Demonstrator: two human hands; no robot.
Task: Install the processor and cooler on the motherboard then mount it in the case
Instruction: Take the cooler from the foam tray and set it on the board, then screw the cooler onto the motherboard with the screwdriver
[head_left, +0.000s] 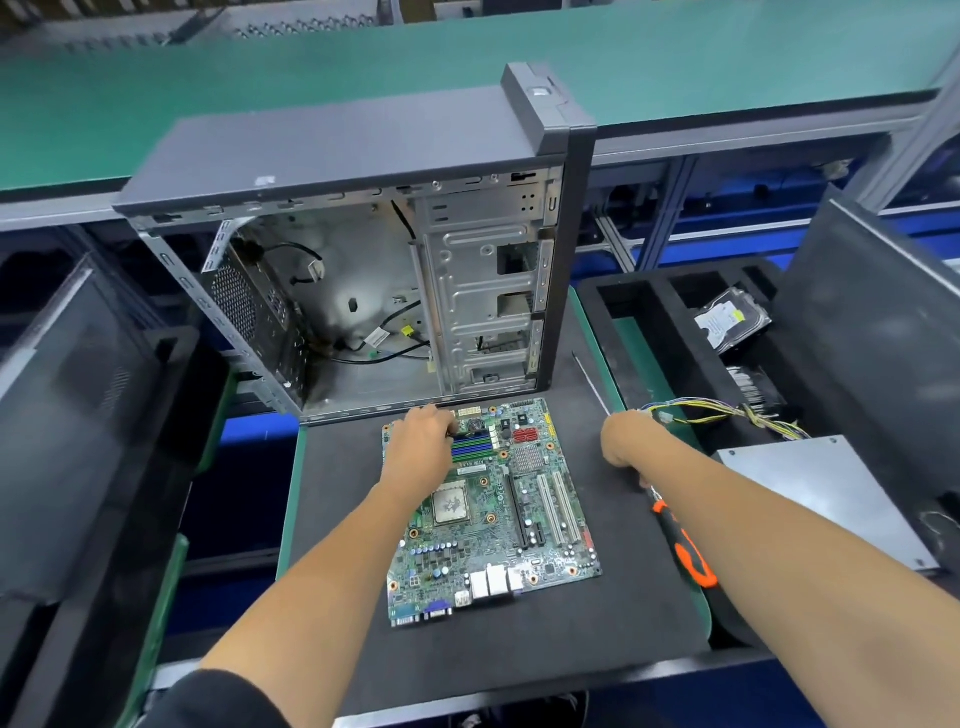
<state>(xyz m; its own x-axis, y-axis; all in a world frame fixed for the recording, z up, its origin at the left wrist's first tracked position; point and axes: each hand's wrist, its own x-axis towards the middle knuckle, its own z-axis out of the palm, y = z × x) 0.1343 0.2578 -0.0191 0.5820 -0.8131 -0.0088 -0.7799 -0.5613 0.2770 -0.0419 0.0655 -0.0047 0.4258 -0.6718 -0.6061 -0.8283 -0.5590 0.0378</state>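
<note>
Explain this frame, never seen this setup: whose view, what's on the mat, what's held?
No robot here. One camera sits on a person's head, looking forward and down at their two bare arms. On the black mat lies a green motherboard, flat, with the processor already seated and no cooler on it. Behind it stands the open case, loose cables inside. The left hand rests on the board's far edge by the memory slots; whether it grips anything I cannot tell. The right hand is curled round a screwdriver with an orange-and-black handle. To the right, a foam tray holds a hard drive, with a power supply nearer.
</note>
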